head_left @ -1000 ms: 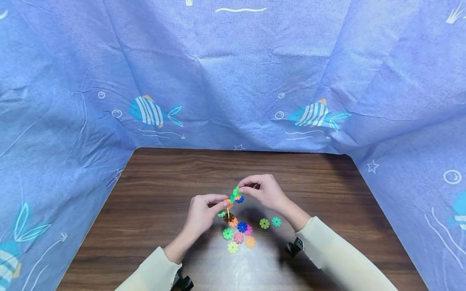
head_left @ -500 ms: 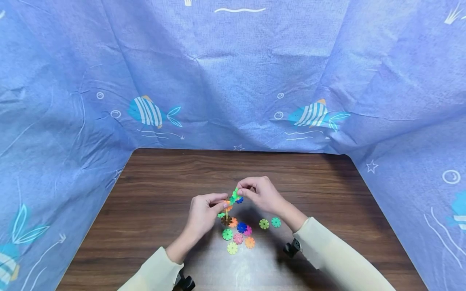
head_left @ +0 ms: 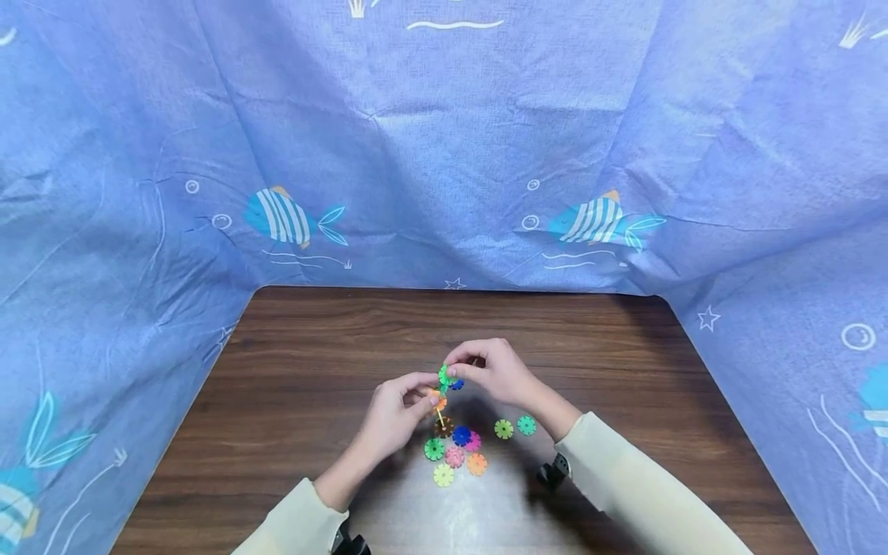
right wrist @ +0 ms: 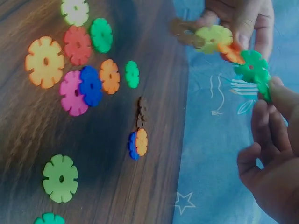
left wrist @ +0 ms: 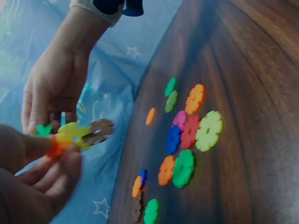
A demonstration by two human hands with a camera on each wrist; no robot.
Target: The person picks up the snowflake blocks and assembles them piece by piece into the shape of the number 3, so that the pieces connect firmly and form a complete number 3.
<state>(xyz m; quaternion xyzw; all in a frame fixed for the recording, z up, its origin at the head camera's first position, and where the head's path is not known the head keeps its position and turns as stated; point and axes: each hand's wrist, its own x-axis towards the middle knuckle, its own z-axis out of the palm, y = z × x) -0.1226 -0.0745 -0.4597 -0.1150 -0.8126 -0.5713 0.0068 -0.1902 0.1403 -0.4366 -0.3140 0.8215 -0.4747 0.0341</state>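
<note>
A short chain of slotted plastic flower discs is held above the table between both hands. It runs from a brown disc (right wrist: 182, 30) through a yellow disc (right wrist: 212, 38) and an orange disc (right wrist: 230, 52) to a green disc (right wrist: 252, 66), with another green disc (right wrist: 264, 88) at the end. My left hand (head_left: 390, 420) pinches the chain at the orange disc between thumb and fingers. With thumb and index finger, my right hand (head_left: 498, 375) pinches the green end. Fingertips partly cover the joints, so how deep the slots sit cannot be seen.
Loose discs lie on the wooden table (head_left: 298, 347) below the hands, among them a red disc (right wrist: 77, 45), a pink disc (right wrist: 71, 95) and a blue disc (right wrist: 90, 86). Two green ones, one light (head_left: 503, 428), lie to the right. A blue fish-print cloth (head_left: 444, 169) surrounds the table.
My right hand has shifted slightly left and nearer with the green end. My left hand has turned a little, and the brown end has swung slightly right. Both grips stay.
</note>
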